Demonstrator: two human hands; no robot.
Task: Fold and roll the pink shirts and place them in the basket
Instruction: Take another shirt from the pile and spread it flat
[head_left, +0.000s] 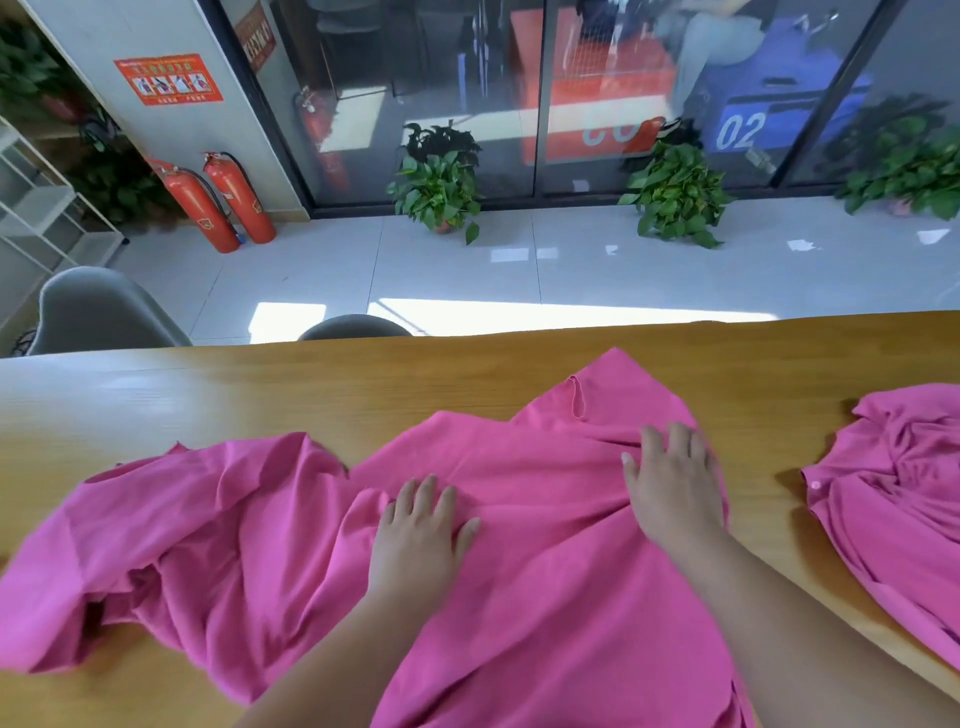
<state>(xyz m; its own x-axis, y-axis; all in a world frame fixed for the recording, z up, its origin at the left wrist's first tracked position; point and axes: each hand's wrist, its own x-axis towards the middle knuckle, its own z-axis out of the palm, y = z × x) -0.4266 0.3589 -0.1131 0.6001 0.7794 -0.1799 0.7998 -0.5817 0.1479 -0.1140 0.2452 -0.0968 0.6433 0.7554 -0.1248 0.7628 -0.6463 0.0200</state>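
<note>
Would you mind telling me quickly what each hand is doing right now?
Left hand: open, fingers flat, pressing on the pink shirt.
Right hand: open, fingers spread, resting on the same shirt.

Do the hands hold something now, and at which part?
Nothing is held. The left hand and the right hand lie flat on the spread pink shirt.

A spread pink cloth shirt (519, 525) lay on the long wooden counter (311, 384), left hand (421, 530) and right hand (670, 478) upon it; a second pink shirt (893, 499) lay apart to its right.
</note>
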